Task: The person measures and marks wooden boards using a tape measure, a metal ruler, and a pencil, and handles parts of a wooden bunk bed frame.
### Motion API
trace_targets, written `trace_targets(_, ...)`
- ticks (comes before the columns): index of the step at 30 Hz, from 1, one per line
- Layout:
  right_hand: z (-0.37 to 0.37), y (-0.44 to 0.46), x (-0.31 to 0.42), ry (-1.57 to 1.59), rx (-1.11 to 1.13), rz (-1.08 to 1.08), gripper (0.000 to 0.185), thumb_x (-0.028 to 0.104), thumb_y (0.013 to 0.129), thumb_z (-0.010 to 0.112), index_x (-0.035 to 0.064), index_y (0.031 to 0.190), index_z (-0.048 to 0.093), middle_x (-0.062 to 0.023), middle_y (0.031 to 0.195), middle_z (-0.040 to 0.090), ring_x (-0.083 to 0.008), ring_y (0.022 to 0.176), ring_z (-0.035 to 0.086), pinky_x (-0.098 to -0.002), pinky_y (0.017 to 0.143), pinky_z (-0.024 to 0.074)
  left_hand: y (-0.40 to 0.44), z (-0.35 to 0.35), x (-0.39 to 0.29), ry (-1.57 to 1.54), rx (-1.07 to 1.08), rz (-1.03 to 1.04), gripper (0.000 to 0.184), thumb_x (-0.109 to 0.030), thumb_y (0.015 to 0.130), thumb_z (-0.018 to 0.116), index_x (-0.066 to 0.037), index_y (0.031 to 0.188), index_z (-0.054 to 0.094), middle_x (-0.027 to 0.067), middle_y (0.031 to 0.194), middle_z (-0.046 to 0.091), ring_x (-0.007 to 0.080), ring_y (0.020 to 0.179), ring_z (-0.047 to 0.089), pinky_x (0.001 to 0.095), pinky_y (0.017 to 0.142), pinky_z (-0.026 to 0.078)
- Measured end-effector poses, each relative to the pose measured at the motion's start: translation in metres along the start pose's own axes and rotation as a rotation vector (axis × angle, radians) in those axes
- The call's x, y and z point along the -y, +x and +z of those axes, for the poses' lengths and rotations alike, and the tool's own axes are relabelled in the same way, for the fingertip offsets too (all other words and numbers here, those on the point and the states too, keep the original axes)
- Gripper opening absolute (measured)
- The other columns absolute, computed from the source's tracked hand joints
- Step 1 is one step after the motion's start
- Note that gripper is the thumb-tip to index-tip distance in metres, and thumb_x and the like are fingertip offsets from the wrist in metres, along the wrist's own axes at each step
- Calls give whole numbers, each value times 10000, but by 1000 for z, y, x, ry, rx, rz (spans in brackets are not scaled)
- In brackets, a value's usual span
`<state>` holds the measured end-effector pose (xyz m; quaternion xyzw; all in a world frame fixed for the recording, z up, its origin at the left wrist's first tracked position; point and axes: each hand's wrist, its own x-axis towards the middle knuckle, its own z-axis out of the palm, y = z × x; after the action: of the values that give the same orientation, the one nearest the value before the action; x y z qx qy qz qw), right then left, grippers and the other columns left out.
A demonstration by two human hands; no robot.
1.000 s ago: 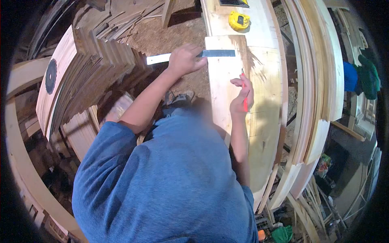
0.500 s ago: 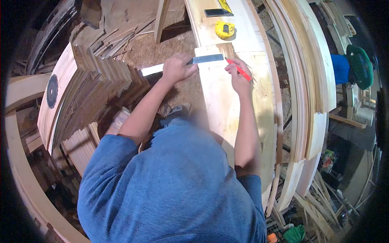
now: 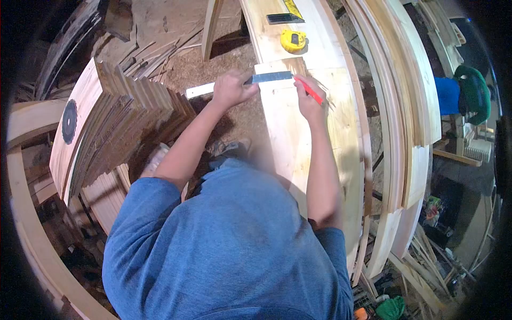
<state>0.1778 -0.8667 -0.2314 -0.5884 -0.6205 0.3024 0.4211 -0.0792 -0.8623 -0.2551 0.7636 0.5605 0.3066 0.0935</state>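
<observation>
My left hand (image 3: 232,89) grips a long metal ruler (image 3: 272,77), which lies across a pale wooden board (image 3: 288,114). The ruler's bright end juts past the board's left edge. Between the fingers of my right hand (image 3: 311,101) is a red pencil (image 3: 309,89), its tip close to the ruler's right end. Whether that tip touches the wood, I cannot tell. Farther up, a yellow tape measure (image 3: 293,40) sits on a wooden surface. Above it lies a square (image 3: 285,19) with a black stock and a yellow blade.
To the left stands a stack of curved wooden pieces (image 3: 144,101), with a dark round saw blade (image 3: 69,121) on the near one. Long curved boards (image 3: 400,106) run along the right. Scrap strips (image 3: 160,50) litter the floor at upper left.
My right hand and the red pencil have shifted slightly left and tilted a little. The left hand still grips the ruler; the whole view has moved slightly.
</observation>
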Motion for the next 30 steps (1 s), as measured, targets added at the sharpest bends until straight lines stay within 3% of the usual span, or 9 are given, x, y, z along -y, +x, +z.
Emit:
trace_targets(5, -3, 0, 11, -39, 24, 31, 174, 90, 918, 678, 13, 1062, 738, -173, 960, 738, -257, 875, 727, -328, 795, 566, 0, -3, 0, 28, -4, 8, 331, -370, 793, 739, -78, 946, 762, 164, 796, 688, 353, 747, 681, 460, 680, 564)
trace_targets(8, -1, 6, 1, -116, 28, -114, 193, 81, 951, 642, 27, 1111, 735, -118, 947, 744, -177, 882, 716, -290, 808, 548, -3, 0, 0, 45, -15, 1, 332, -387, 790, 737, -90, 936, 763, 155, 804, 690, 344, 757, 683, 457, 679, 566)
trace_targets(11, 0, 8, -3, -21, 16, -52, 166, 75, 918, 676, -4, 1053, 733, -166, 927, 739, -240, 832, 729, -309, 779, 566, -2, -1, -2, 34, -15, 8, 337, -394, 787, 736, -93, 937, 762, 148, 810, 693, 338, 769, 684, 457, 682, 568)
trace_targets(16, -2, 11, 4, 122, 68, 126, 171, 64, 932, 663, -10, 1072, 728, -144, 947, 752, -195, 847, 734, -293, 791, 572, 0, -4, 2, 30, -25, 58, 367, -460, 798, 704, -115, 911, 759, 144, 785, 691, 345, 784, 689, 468, 672, 569)
trace_targets(20, -7, 14, 10, 138, 119, 225, 182, 67, 936, 658, 0, 1089, 728, -133, 954, 757, -185, 854, 741, -284, 785, 576, 1, -5, -5, 42, 43, -1, 347, -396, 799, 721, -99, 976, 757, 147, 836, 700, 336, 782, 683, 466, 696, 566)
trace_targets(23, -9, 12, 6, 46, 136, 123, 235, 146, 991, 620, -1, 1149, 714, -78, 934, 746, -132, 831, 686, -266, 787, 550, 2, -10, -11, -3, 7, 1, 350, -404, 808, 714, -105, 985, 757, 149, 843, 699, 341, 790, 679, 470, 701, 561)
trace_targets(27, -10, 1, 13, -30, 77, 41, 178, 75, 926, 670, 11, 1078, 737, -109, 881, 741, -158, 777, 714, -276, 740, 561, -2, -13, -11, 13, 13, 50, 329, -377, 809, 725, -106, 993, 752, 157, 835, 684, 344, 785, 667, 466, 697, 553)
trace_targets(30, -14, -15, 11, -50, 43, -6, 192, 98, 945, 636, 19, 1090, 736, -92, 841, 723, -141, 762, 693, -275, 716, 545, -13, -6, -19, -9, -23, 49, 321, -365, 805, 733, -110, 998, 749, 157, 835, 682, 339, 778, 663, 460, 684, 549)
